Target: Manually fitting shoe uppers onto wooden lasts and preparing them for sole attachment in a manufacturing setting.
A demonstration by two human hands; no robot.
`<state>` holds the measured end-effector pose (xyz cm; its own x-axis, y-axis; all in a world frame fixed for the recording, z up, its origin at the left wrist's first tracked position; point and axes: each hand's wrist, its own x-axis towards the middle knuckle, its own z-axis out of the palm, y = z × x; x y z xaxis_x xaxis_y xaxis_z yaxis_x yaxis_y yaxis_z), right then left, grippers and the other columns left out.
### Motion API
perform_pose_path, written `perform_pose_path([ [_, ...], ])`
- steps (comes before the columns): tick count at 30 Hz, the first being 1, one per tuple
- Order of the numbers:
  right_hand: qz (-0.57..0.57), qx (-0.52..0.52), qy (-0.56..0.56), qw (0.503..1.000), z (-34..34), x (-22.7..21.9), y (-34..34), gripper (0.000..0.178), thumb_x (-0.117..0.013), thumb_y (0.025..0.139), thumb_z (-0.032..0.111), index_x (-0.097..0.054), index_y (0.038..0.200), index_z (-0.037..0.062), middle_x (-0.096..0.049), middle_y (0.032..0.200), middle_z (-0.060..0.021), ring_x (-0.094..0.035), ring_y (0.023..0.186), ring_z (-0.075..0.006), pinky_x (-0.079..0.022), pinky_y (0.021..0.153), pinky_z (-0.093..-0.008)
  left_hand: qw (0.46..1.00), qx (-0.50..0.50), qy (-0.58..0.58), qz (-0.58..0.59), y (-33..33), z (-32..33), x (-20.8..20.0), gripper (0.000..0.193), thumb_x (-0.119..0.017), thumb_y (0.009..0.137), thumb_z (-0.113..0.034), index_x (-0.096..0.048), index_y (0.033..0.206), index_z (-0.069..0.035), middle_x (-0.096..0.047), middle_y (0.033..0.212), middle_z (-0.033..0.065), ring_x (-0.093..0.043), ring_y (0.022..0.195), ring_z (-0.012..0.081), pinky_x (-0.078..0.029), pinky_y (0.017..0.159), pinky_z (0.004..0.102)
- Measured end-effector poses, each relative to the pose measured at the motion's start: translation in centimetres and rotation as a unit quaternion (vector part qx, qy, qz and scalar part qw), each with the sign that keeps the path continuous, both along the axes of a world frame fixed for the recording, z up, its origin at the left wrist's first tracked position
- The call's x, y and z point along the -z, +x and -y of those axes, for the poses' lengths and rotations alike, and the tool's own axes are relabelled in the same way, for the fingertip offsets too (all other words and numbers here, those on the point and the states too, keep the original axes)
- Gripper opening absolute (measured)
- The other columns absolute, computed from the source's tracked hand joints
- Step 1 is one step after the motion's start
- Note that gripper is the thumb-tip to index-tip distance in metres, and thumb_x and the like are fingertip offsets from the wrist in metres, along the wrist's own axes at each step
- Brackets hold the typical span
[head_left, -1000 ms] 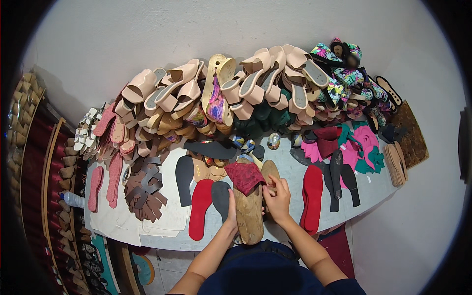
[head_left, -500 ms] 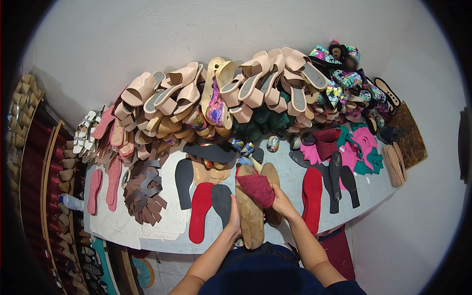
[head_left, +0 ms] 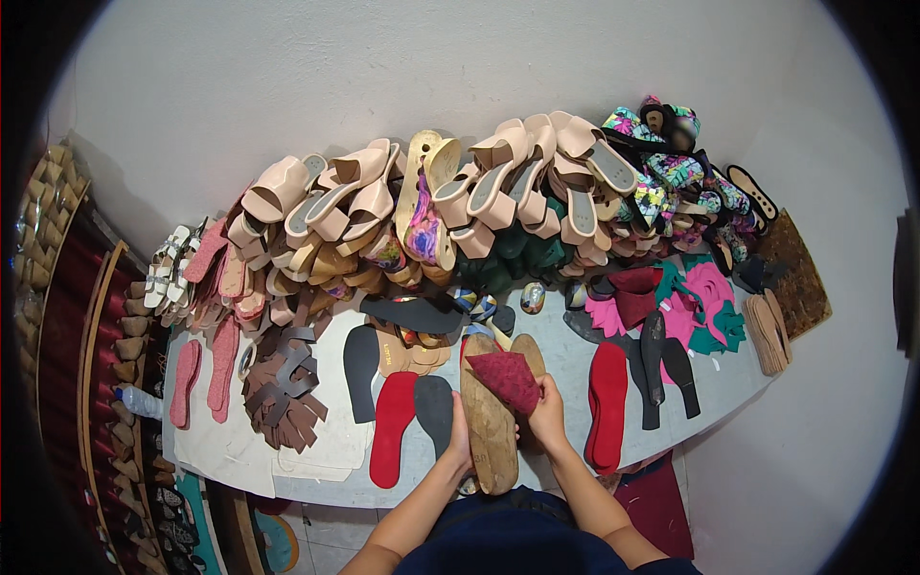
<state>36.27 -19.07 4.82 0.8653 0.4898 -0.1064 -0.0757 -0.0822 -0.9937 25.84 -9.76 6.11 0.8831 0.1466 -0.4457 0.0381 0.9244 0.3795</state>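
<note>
Nearest the body, the left hand curls round the left edge of a wooden foot form, its fingers mostly hidden underneath. The right hand pinches the right corner of a dark red cloth piece between thumb and fingers. The cloth lies aslant over the form's upper part and seems only draped there: no fixing shows, so pulling it snug and fastening it both look undone. A second wooden form sits just beside, partly covered by the cloth.

On the counter, a grey sole almost meets the left hand, next to a red sole; stacked red soles lie to the right, so elbow room is tight on both sides. Farther off are brown strips, dark soles and pink and green cloth. Behind them, heaped beige sandals and patterned shoes fill the back against the wall
</note>
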Motion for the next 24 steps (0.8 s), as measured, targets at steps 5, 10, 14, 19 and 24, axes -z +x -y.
perform_pose_path([
  [5, -0.112, 0.064, 0.056, 0.990, -0.4, -1.6, 0.6, 0.016, -0.061, 0.076, 0.011, -0.050, 0.085, 0.0037, -0.057, 0.077, -0.0039, -0.051, 0.066, -0.0082, -0.040, 0.056, -0.0211, 0.992, 0.019, -0.087, 0.085, -0.2, -0.2, 1.8, 0.088, -0.022, 0.071, -0.075, -0.039, 0.115, -0.001, -0.053, 0.089, 0.0175, -0.056, 0.074, 0.0317, -0.049, 0.064, 0.0414],
  [10, -0.194, 0.150, 0.074, 0.967, -0.5, -1.6, 0.9, 0.017, -0.062, 0.076, 0.011, -0.053, 0.088, 0.0024, -0.057, 0.073, -0.0039, -0.051, 0.056, -0.0093, -0.040, 0.049, -0.0212, 0.969, 0.030, -0.181, 0.163, -0.3, -0.6, 3.6, 0.092, -0.019, 0.071, -0.075, -0.039, 0.117, 0.001, -0.052, 0.098, 0.0193, -0.057, 0.075, 0.0309, -0.049, 0.067, 0.0427],
  [14, -0.217, 0.142, 0.034, 0.965, -0.8, -1.8, 0.0, 0.023, -0.062, 0.076, 0.011, -0.052, 0.092, -0.0006, -0.057, 0.073, -0.0061, -0.054, 0.058, -0.0134, -0.046, 0.051, -0.0242, 0.964, 0.041, -0.200, 0.169, -0.3, -1.3, 3.8, 0.094, -0.019, 0.070, -0.077, -0.038, 0.119, 0.001, -0.050, 0.102, 0.0200, -0.057, 0.075, 0.0317, -0.048, 0.066, 0.0428],
  [19, -0.219, 0.065, 0.167, 0.959, -1.0, -2.0, -1.2, 0.020, -0.059, 0.076, 0.008, -0.045, 0.088, 0.0014, -0.052, 0.058, -0.0081, -0.049, 0.038, -0.0172, -0.041, 0.030, -0.0294, 0.982, 0.019, -0.147, 0.118, -0.2, -1.4, 2.5, 0.091, -0.019, 0.070, -0.077, -0.041, 0.114, 0.000, -0.053, 0.094, 0.0195, -0.057, 0.072, 0.0323, -0.049, 0.063, 0.0430],
  [24, -0.109, 0.067, 0.058, 0.990, -1.1, -1.5, -0.8, 0.021, -0.062, 0.073, 0.007, -0.042, 0.077, 0.0041, -0.053, 0.063, -0.0067, -0.052, 0.049, -0.0139, -0.042, 0.039, -0.0275, 0.988, -0.001, -0.101, 0.120, -0.1, -1.5, 3.6, 0.089, -0.026, 0.068, -0.077, -0.039, 0.118, -0.004, -0.051, 0.098, 0.0243, -0.055, 0.073, 0.0408, -0.048, 0.060, 0.0506],
])
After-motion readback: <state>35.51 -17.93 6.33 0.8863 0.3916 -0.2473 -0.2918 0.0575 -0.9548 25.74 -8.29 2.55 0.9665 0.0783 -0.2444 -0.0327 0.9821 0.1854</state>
